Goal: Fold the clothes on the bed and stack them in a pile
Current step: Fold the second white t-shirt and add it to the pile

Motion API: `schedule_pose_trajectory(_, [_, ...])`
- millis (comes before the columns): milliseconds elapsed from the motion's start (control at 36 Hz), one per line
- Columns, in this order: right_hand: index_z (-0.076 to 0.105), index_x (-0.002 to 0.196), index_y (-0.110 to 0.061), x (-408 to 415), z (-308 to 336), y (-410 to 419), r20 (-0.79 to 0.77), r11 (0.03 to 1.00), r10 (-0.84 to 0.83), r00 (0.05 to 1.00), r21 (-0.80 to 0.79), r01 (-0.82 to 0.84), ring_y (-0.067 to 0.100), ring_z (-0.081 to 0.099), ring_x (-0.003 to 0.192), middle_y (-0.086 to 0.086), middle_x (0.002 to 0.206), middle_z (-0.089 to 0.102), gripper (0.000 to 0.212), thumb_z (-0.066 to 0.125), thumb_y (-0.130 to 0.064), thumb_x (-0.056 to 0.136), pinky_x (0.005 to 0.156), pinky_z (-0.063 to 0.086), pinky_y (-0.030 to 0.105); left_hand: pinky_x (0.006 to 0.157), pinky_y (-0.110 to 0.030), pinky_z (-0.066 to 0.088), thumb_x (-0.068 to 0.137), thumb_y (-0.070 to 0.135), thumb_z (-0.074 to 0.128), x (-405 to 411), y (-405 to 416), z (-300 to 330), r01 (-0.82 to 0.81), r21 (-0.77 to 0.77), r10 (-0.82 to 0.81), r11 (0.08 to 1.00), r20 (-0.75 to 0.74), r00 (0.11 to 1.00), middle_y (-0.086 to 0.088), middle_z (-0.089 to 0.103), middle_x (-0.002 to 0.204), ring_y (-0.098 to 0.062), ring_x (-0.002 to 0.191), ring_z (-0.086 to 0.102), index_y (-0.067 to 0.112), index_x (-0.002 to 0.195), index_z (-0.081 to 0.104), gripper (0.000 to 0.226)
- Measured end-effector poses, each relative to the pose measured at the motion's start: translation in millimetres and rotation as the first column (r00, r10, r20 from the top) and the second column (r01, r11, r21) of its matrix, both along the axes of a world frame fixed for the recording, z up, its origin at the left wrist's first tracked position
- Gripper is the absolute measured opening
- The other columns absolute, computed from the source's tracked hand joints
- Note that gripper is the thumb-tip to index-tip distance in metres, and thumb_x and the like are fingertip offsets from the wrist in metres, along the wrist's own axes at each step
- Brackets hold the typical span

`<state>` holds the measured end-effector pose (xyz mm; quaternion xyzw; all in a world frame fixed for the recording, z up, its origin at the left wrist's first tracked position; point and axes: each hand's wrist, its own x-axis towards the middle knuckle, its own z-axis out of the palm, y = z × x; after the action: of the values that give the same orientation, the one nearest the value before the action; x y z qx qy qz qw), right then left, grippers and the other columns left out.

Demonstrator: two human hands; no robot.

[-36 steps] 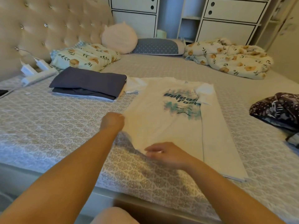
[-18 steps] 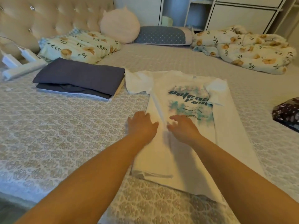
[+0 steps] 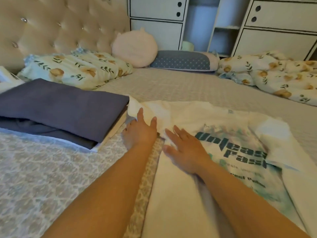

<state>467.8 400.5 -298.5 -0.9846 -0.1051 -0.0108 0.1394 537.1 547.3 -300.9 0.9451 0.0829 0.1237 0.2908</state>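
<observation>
The patterned bed (image 3: 51, 169) fills the frame, its near edge cut off at the bottom. A white printed T-shirt (image 3: 197, 117) lies flat at centre right; its hem runs out of the lower frame, and its teal lettering is only partly readable. At centre left, a folded stack of dark clothes (image 3: 60, 107) sits just beside its sleeve. The left hand (image 3: 139, 133) reaches that sleeve with fingers extended; whether it pinches the cloth is unclear. The right hand (image 3: 185, 148), slightly blurred, rests open-fingered on the shirt.

You can read "Unleas" over "Past" in dark teal print on the white T-shirt (image 3: 229, 127); smaller lines beneath it are too blurred.
</observation>
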Motion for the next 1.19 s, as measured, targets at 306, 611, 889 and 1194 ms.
schedule_pose_trajectory(306, [0.032, 0.145, -0.033, 15, 29, -42, -0.163, 0.841, -0.035, 0.986, 0.528, 0.117, 0.015, 0.029, 0.140, -0.007, 0.152, 0.032, 0.067, 0.027, -0.065, 0.087, 0.117, 0.020, 0.040, 0.076, -0.035, 0.044, 0.094, 0.004, 0.040, 43, -30, 41, 0.113, -0.358, -0.080, 0.927, 0.105, 0.991, -0.014, 0.038, 0.148, -0.035, 0.117, 0.051, 0.028, 0.150, 0.027, 0.062])
schedule_pose_trajectory(611, [0.031, 0.146, -0.024, 13, 65, -180, -0.002, 0.539, -0.628, 0.778, 0.720, 0.437, 0.028, 0.049, 0.124, 0.005, 0.144, 0.042, 0.058, 0.042, -0.051, 0.096, 0.101, 0.040, 0.041, 0.114, -0.044, 0.012, 0.092, 0.065, 0.029, 49, -163, 83, 0.566, -0.781, -0.767, 0.263, 0.187, 0.614, 0.007, 0.028, 0.155, -0.014, 0.144, 0.017, 0.040, 0.129, 0.052, 0.050])
schedule_pose_trajectory(889, [0.031, 0.143, -0.028, 66, 16, -163, -0.093, 0.606, -0.542, 0.835, 0.645, 0.465, 0.026, 0.053, 0.113, 0.003, 0.135, 0.051, 0.065, 0.058, -0.047, 0.087, 0.083, 0.044, 0.033, 0.099, -0.027, 0.035, 0.088, 0.031, 0.058, 76, -148, 7, 0.387, 0.003, -0.381, 0.922, 0.188, 0.905, 0.004, 0.050, 0.140, -0.019, 0.125, 0.047, 0.028, 0.122, 0.062, 0.035])
schedule_pose_trajectory(1194, [0.050, 0.137, -0.027, 68, 15, -143, 0.019, 0.695, -0.464, 0.885, 0.628, 0.351, 0.025, 0.060, 0.096, 0.010, 0.143, 0.046, 0.054, 0.038, 0.003, 0.094, 0.062, 0.046, 0.022, 0.100, -0.026, 0.030, 0.095, 0.033, 0.053, 59, -116, 24, 0.492, -0.226, -0.471, 0.841, 0.145, 0.870, 0.005, 0.039, 0.148, -0.016, 0.131, 0.040, 0.031, 0.130, 0.056, 0.035])
